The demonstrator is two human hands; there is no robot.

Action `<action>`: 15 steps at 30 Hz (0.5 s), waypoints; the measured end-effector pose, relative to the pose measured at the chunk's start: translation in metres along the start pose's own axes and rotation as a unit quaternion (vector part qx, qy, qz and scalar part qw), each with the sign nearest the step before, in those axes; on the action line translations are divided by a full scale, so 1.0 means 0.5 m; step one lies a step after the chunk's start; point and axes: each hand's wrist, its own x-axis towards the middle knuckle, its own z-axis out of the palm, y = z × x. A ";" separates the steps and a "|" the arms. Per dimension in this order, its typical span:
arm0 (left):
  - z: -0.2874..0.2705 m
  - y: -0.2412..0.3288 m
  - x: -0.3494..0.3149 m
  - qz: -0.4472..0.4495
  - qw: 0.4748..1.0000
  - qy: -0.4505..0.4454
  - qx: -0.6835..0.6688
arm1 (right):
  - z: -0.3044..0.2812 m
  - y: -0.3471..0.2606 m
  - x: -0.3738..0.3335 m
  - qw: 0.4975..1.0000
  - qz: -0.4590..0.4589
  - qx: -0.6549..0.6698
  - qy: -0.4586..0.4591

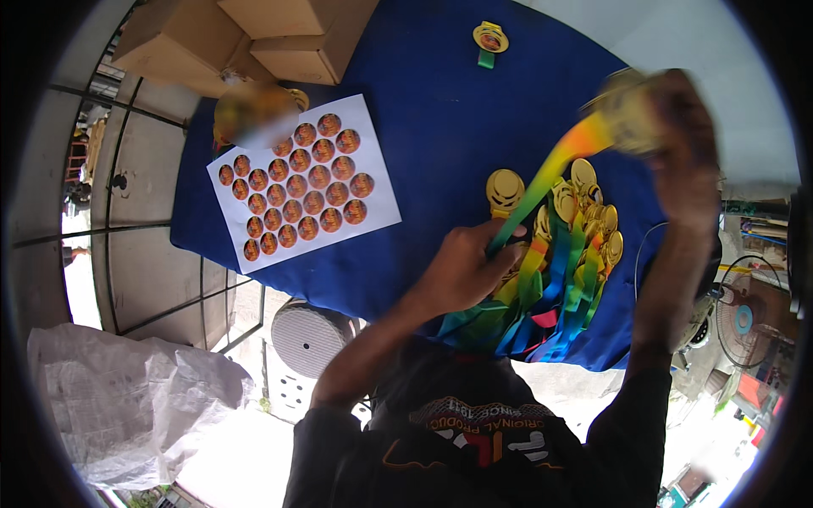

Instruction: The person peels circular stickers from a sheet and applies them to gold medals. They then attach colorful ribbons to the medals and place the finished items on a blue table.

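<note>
My left hand pinches a multicoloured ribbon, green at that end and turning yellow and orange farther up. Up at the right, my right hand is closed on a gold medal at the ribbon's other end; both are smeared by motion. The ribbon is stretched between my two hands. Just under it lies a heap of gold medals with green, yellow and blue ribbons trailing toward me. One gold medal rests face up beside the heap, near my left hand.
A white sheet of round red stickers lies at left on the blue cloth. Blurred gold round things overlap its far corner. Cardboard boxes stand behind. A single medal with folded ribbon lies at the far side. A fan stands at right.
</note>
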 end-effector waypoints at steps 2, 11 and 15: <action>-0.105 0.029 -0.016 -0.094 0.985 -0.143 -0.018 | -0.068 -0.053 0.000 0.986 -0.124 0.006 0.109; -0.547 0.294 0.121 0.013 0.988 -0.071 0.138 | -0.023 0.017 -0.272 0.909 -0.096 -0.151 0.376; -0.512 0.384 0.221 0.073 0.983 -0.011 0.170 | 0.186 0.089 -0.388 0.955 0.008 -0.235 0.182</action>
